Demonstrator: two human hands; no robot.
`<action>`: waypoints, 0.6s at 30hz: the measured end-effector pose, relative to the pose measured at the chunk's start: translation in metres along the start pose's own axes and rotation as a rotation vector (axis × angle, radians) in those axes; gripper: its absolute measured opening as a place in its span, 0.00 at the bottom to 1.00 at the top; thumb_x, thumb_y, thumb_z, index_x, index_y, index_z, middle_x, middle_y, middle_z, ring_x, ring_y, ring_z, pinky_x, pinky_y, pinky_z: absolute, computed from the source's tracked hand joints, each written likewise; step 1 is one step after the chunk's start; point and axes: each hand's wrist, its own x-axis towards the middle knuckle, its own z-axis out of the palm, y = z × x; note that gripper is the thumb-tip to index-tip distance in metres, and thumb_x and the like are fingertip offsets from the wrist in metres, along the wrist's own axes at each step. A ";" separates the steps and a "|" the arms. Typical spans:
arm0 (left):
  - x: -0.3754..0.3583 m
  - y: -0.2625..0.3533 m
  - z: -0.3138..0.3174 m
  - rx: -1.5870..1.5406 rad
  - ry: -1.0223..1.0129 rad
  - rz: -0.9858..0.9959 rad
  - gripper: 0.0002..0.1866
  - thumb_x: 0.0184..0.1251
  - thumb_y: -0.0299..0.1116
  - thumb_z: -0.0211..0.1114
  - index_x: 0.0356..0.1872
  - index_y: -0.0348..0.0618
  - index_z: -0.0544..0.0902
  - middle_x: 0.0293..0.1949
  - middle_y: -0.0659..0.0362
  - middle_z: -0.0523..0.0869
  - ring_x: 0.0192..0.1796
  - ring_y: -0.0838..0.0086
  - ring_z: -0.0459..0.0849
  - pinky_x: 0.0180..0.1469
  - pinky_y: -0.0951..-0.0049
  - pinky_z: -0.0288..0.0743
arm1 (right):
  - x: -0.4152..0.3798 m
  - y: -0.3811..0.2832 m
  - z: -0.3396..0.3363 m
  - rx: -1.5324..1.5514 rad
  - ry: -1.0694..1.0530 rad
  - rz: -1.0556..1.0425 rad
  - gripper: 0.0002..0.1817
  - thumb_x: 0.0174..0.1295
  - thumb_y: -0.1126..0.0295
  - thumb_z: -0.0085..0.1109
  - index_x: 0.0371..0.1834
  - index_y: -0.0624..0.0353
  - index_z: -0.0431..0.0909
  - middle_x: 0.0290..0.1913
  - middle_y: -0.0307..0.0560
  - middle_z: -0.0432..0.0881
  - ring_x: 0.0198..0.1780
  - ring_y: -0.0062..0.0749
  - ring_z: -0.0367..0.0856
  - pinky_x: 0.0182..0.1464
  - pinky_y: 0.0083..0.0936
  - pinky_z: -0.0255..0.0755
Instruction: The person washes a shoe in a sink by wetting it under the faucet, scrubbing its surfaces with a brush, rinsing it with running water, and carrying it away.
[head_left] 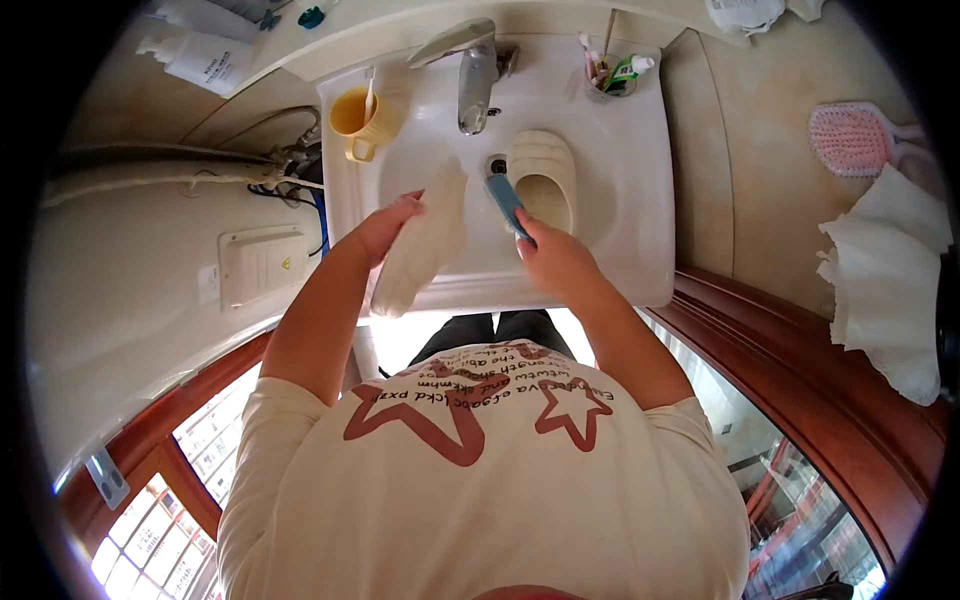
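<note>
My left hand (390,226) is closed on the edge of a cream slipper (425,245), which is tilted over the left front of the white sink (622,255) and smeared by motion. My right hand (553,260) grips a blue brush (508,205), its far end pointing up and left toward the drain. A second cream slipper (543,152) rests in the basin beside the drain, its foot opening toward me. The brush overlaps the near left side of that slipper in this view.
A chrome faucet (477,85) rises at the back of the sink. A yellow mug (358,122) with a toothbrush stands at the left corner, a cup of toothbrushes and toothpaste (612,78) at the right. A pink hairbrush (850,138) and a white cloth (885,270) lie to the right.
</note>
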 end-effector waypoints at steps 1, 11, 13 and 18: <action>0.003 0.000 -0.003 -0.300 -0.192 -0.123 0.37 0.58 0.52 0.65 0.67 0.45 0.71 0.52 0.51 0.84 0.51 0.62 0.84 0.56 0.60 0.78 | -0.002 0.003 -0.004 0.007 -0.017 0.000 0.28 0.70 0.61 0.50 0.74 0.40 0.64 0.42 0.57 0.85 0.43 0.54 0.84 0.46 0.45 0.76; -0.014 0.013 -0.010 0.689 0.284 -0.041 0.34 0.59 0.45 0.73 0.65 0.43 0.75 0.58 0.46 0.82 0.57 0.62 0.83 0.59 0.66 0.77 | 0.013 -0.007 0.030 0.044 -0.274 -0.105 0.27 0.69 0.65 0.50 0.73 0.42 0.66 0.44 0.58 0.84 0.42 0.53 0.84 0.45 0.43 0.75; -0.036 0.010 0.012 1.203 0.280 -0.110 0.47 0.52 0.56 0.75 0.71 0.45 0.68 0.64 0.42 0.76 0.63 0.54 0.78 0.61 0.58 0.76 | 0.019 -0.017 0.035 0.015 -0.261 -0.171 0.27 0.69 0.65 0.50 0.73 0.41 0.66 0.43 0.58 0.84 0.41 0.53 0.83 0.44 0.43 0.75; -0.069 -0.022 0.047 1.683 0.423 -0.241 0.67 0.46 0.65 0.74 0.80 0.53 0.39 0.76 0.46 0.55 0.75 0.51 0.61 0.64 0.46 0.70 | 0.022 -0.019 0.042 0.198 -0.424 -0.344 0.28 0.71 0.65 0.49 0.75 0.38 0.63 0.40 0.56 0.84 0.39 0.51 0.83 0.42 0.43 0.74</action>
